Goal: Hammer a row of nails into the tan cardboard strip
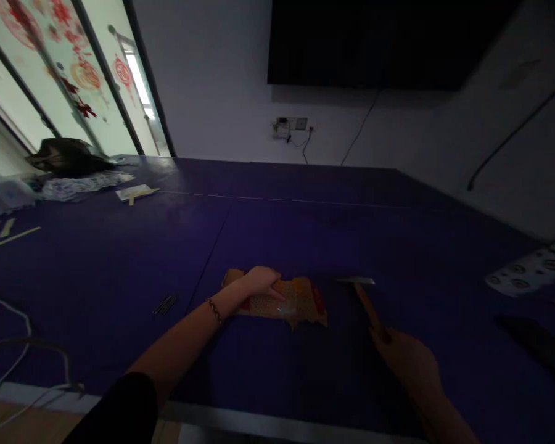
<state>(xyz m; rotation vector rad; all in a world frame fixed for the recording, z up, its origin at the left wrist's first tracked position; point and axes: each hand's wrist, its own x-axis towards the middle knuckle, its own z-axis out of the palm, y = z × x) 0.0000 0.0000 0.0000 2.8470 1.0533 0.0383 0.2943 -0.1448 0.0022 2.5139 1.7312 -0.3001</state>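
My left hand [261,282] rests on a torn piece of brown cardboard [305,296] with red patches, which lies on the purple tabletop. Its thumb stretches across the cardboard, and the other fingers bend down at the far side, partly hidden. A shiny clear patch [287,310] shows on the cardboard near the thumb. To the right, my right hand [407,357] is closed round the wooden handle of a hammer [367,308]. The hammer's metal head is just above or on the table, apart from the cardboard. Several thin dark nails [165,304] lie in a small bunch left of my left forearm.
White cables [25,333] loop at the near left edge. A power strip-like white object [530,271] and a dark flat piece [534,345] lie at right. Far left are a black bag [69,157], plastic packets [86,185] and yellowish strips [12,239].
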